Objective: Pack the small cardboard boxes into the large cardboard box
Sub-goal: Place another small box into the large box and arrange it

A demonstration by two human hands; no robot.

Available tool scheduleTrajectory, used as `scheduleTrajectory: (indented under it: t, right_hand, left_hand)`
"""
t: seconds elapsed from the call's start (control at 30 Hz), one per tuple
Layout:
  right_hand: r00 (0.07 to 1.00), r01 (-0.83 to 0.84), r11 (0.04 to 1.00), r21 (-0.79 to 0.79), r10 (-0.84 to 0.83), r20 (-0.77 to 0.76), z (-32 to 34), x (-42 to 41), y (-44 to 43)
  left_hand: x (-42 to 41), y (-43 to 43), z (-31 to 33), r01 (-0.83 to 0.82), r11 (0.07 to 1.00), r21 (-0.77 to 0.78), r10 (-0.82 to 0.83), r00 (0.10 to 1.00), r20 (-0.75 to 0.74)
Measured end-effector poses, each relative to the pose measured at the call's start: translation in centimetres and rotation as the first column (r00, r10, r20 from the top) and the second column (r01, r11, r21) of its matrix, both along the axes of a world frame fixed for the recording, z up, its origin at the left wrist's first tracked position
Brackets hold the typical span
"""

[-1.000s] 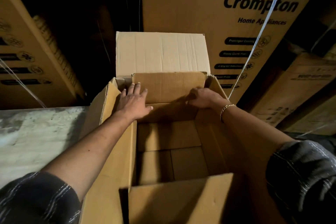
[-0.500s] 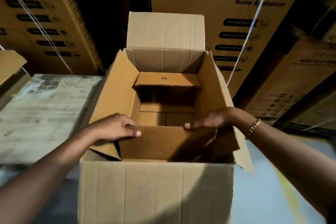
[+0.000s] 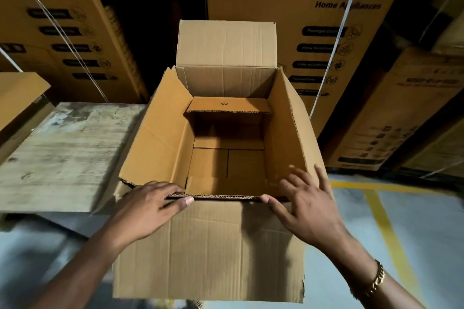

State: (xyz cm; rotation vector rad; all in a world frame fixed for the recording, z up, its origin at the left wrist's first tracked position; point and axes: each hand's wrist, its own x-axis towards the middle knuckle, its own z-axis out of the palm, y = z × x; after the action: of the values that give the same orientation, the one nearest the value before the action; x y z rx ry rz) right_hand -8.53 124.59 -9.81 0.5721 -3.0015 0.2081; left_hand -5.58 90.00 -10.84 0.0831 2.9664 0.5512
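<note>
The large cardboard box [image 3: 206, 246] stands open in front of me, its four top flaps spread outward and its inside bare down to the bottom flaps. My left hand [image 3: 148, 211] lies on the near rim at the left corner, fingers over the edge and thumb along it. My right hand [image 3: 308, 203] hovers at the near right corner with fingers spread, the thumb tip touching the rim. No small cardboard boxes are in view.
A worn wooden platform [image 3: 62, 153] lies to the left of the box. Another cardboard piece [image 3: 17, 98] sits at the far left. Tall printed appliance cartons [image 3: 313, 20] with white straps stand behind and to both sides. The grey floor at right carries yellow lines [image 3: 381, 221].
My hands came back from the far end of the box to the near flap, which now hangs folded down outside. My right hand has let go and spread its fingers.
</note>
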Motion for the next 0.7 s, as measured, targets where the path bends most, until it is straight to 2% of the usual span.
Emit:
scheduleTrajectory:
  t: [0.1,0.17,0.23,0.33,0.43,0.57,0.7]
  right_hand:
    - [0.99,0.058,0.951,-0.303,-0.093,-0.105,-0.4,-0.4,1.7]
    - [0.985,0.142,0.873,-0.467,-0.174,-0.025,-0.8,-0.6,2.7]
    - [0.969,0.246,0.809,-0.533,-0.222,0.109,-1.4,-1.0,3.5]
    - [0.952,0.299,0.798,-0.523,-0.218,0.213,-1.7,-1.5,4.0]
    - [0.975,0.214,0.856,-0.471,-0.158,0.155,-1.2,-2.0,3.7]
    - [0.99,0.108,0.949,-0.297,-0.077,0.114,-0.3,-3.2,3.4]
    - [0.986,0.136,0.933,-0.332,-0.096,0.133,0.0,-3.8,3.5]
  left_hand:
    - [0.0,0.7,0.3,0.034,0.997,-0.067,-0.036,0.999,-0.034]
    - [0.2,1.0,0.2,0.058,0.991,-0.119,-0.064,0.997,-0.051]
    - [0.1,1.2,0.3,0.063,0.99,-0.129,-0.072,0.995,-0.069]
    - [-0.1,1.5,0.7,0.071,0.99,-0.124,-0.081,0.994,-0.079]
    - [-0.4,1.4,0.7,0.071,0.991,-0.111,-0.079,0.995,-0.069]
    - [-0.6,1.0,0.6,0.071,0.994,-0.081,-0.077,0.994,-0.081]
    - [-0.8,1.2,0.3,0.054,0.994,-0.096,-0.064,0.993,-0.1]
